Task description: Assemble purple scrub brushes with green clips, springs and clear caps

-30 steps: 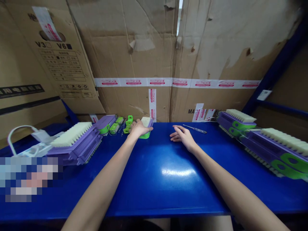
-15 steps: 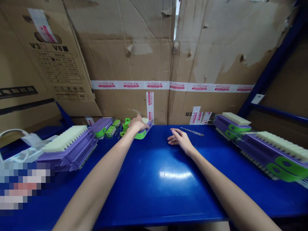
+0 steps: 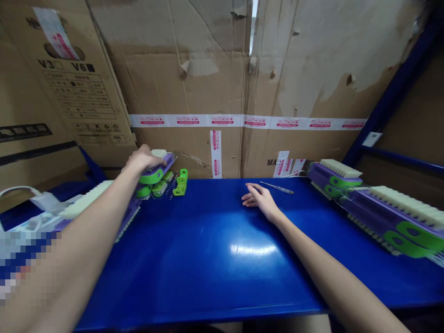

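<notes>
Left hand (image 3: 143, 159) fingers wrapped over purple brush (image 3: 169, 159); hold level, clear of screws (image 3: 171, 187) right of fingers; lower brush (image 3: 143, 191) beneath. Right hand (image 3: 259, 200) fingers half-curled, empty; screwdriver (image 3: 278, 188) beyond.

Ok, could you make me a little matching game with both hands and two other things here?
1. left hand
2. right hand
3. screwdriver
4. charger plug

a. lying flat on the blue table
b. open, holding nothing
c. white, at the far left
d. gripping a purple-and-green brush

Pairs: 1-d, 2-b, 3-a, 4-c
</notes>
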A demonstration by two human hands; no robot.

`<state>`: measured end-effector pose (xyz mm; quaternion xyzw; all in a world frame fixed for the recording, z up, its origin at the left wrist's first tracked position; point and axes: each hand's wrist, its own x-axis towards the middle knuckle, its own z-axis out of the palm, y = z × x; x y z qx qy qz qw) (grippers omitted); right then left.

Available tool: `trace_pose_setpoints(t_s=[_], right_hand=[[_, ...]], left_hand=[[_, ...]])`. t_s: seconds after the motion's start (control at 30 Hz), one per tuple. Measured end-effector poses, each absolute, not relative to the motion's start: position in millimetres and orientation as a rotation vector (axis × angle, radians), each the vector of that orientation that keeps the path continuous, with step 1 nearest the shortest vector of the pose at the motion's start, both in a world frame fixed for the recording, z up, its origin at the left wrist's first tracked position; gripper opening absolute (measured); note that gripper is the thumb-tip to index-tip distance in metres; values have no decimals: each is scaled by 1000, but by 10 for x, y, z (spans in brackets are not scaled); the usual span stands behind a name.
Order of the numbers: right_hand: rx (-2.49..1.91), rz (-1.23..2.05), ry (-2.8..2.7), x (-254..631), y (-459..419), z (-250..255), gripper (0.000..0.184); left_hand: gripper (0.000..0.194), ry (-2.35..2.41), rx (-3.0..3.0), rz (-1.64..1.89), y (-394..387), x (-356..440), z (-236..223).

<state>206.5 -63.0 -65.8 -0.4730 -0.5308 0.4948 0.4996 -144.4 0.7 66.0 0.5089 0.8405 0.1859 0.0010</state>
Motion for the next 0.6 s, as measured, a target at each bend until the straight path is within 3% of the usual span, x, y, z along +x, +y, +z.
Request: trace_pose_setpoints(t_s=[0.6], right_hand=[[-1144,1212,-1282,2072,-633,-648,31]], left_hand=[[91,2795,1425,347,247,-1942,586]])
